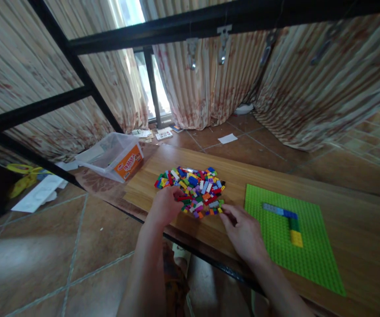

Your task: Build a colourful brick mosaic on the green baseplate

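A heaped pile of small coloured toy building bricks (194,181) lies on the wooden bench top. My left hand (166,204) rests at the pile's near left edge. Its fingers are curled in among the bricks beside a dark red one, and what they grip is hidden. At the near right edge is my right hand (242,226), thumb and forefinger drawn together next to a yellow brick (220,210). Whether they pinch a brick is too small to make out. Right of that hand lies a green studded baseplate (311,264), bearing an L-shaped row of grey, blue, dark green and yellow bricks (290,216).
A clear plastic box (110,154) with an orange label stands at the bench's left end. Dark metal bars (176,28) with hanging clips cross above. Behind are striped curtains (206,83); papers (227,138) lie on the tiled floor.
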`<state>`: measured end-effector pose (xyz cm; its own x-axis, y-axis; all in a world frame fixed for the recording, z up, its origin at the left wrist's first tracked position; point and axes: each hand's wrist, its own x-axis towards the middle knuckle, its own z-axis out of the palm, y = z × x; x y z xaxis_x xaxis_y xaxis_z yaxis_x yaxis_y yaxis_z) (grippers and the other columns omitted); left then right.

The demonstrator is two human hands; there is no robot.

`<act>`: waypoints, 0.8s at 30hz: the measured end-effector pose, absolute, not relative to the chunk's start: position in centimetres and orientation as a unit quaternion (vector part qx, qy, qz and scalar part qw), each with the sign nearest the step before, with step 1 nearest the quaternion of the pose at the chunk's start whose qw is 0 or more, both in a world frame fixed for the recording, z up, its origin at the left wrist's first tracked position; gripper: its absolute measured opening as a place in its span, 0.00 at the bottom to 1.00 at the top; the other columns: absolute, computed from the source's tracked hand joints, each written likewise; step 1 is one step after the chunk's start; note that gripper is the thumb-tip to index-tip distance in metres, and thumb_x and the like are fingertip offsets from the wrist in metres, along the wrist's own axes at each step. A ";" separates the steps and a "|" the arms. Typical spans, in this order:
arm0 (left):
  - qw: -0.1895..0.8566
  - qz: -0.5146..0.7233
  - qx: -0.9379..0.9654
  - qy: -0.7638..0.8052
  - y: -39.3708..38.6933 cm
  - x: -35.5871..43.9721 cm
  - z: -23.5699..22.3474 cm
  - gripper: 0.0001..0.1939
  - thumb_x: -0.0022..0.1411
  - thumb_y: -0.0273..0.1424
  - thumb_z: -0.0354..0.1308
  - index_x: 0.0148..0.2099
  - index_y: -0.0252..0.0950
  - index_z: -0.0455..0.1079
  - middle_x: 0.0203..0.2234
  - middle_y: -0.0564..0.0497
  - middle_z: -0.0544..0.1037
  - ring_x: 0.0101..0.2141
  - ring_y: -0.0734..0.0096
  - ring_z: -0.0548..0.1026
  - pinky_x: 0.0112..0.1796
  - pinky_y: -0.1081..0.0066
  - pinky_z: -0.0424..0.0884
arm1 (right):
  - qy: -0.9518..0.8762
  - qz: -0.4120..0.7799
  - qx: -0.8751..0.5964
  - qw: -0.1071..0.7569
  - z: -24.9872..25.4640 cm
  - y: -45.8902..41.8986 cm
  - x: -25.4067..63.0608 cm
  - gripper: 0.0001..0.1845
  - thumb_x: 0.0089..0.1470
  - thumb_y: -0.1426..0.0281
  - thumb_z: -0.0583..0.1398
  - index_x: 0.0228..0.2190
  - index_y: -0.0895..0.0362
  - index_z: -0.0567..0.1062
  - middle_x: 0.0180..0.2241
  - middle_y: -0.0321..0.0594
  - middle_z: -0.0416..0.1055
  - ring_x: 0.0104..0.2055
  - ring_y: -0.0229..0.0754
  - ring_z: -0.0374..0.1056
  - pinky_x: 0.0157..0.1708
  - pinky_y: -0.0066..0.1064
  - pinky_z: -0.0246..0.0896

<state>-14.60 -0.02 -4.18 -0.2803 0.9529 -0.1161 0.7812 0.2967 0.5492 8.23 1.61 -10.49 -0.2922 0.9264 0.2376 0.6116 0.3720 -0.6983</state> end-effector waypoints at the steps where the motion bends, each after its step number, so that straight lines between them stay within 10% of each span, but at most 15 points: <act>1: 0.210 0.186 0.563 0.777 -0.1 -14.7 -4.3 0.12 0.49 0.20 0.59 0.37 0.36 0.77 0.27 0.52 0.78 0.31 0.67 0.75 0.32 0.72 0.66 | -0.767 0.247 -0.500 0.317 -10.4 1.6 8.2 0.11 0.59 0.68 0.56 0.41 0.54 0.77 0.38 0.41 0.77 0.39 0.44 0.74 0.42 0.37 0.67; 15: 0.166 0.132 0.581 0.786 0.7 -13.5 -4.7 0.04 0.53 0.26 0.61 0.34 0.36 0.72 0.32 0.48 0.78 0.36 0.62 0.75 0.36 0.68 0.66 | -0.784 0.230 -0.486 0.310 -10.0 1.7 8.1 0.10 0.61 0.71 0.55 0.38 0.54 0.77 0.36 0.41 0.76 0.39 0.42 0.72 0.41 0.32 0.65; 24: 0.403 0.405 0.518 0.637 1.3 -12.0 -4.8 0.14 0.54 0.37 0.60 0.41 0.34 0.70 0.28 0.53 0.75 0.28 0.70 0.74 0.30 0.72 0.68 | -0.755 0.248 -0.487 0.363 -9.2 1.8 9.0 0.10 0.61 0.72 0.55 0.39 0.54 0.77 0.35 0.39 0.76 0.36 0.41 0.72 0.38 0.32 0.64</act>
<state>-12.02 1.31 -4.84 -0.1392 0.9858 -0.0935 0.3322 0.1354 0.9334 9.04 1.76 -9.19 -0.2637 0.9145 0.3069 0.5555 0.4041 -0.7268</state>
